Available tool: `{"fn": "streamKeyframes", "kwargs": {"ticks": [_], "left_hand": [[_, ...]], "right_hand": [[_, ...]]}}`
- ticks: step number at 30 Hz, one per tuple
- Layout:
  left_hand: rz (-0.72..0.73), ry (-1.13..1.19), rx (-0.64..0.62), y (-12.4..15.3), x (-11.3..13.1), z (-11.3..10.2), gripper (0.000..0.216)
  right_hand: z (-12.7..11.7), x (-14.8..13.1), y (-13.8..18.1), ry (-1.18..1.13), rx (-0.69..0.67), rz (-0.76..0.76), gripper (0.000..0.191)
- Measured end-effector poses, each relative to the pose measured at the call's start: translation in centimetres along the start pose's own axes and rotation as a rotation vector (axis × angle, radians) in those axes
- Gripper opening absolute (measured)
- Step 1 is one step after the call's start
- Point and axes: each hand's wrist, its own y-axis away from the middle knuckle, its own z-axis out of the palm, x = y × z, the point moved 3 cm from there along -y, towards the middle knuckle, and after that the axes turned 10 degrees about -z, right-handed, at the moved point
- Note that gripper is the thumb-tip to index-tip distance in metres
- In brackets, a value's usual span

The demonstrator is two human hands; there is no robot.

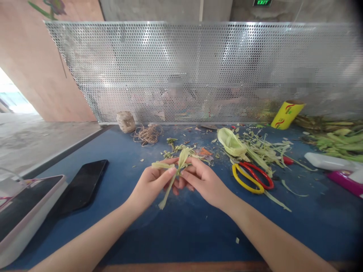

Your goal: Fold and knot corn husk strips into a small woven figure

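Observation:
Both hands meet over the middle of the blue table (181, 234), pinching one small bundle of pale green leaf strips (178, 166). My left hand (151, 183) grips it with thumb and fingers closed, one strip hanging down below the hand. My right hand (202, 179) closes on the same bundle from the right, its fingers curled round the strips. The upper ends of the strips fan out above the fingers.
Scissors with yellow and red handles (252, 177) lie right of my hands beside a heap of leaf scraps (255, 149). A black phone (82, 185) and a white-edged device (22, 211) sit at left. Twine (147, 134), a yellow roll (286, 114) and green stalks (337, 141) lie near a perforated metal screen (198, 71).

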Motion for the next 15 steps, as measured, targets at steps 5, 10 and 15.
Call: {"fn": "streamKeyframes", "kwargs": {"ticks": [5, 10, 15], "left_hand": [[-0.056, 0.042, 0.093, 0.04, -0.17, -0.05, 0.037], [-0.006, -0.019, 0.143, 0.21, 0.18, -0.05, 0.019], [-0.083, -0.036, 0.017, 0.26, 0.04, 0.53, 0.020]], "right_hand": [[-0.32, 0.12, 0.21, 0.065, 0.056, 0.004, 0.014], [-0.88, -0.26, 0.42, 0.237, 0.051, -0.004, 0.013], [-0.89, -0.71, 0.35, 0.364, -0.011, -0.059, 0.010]]}}
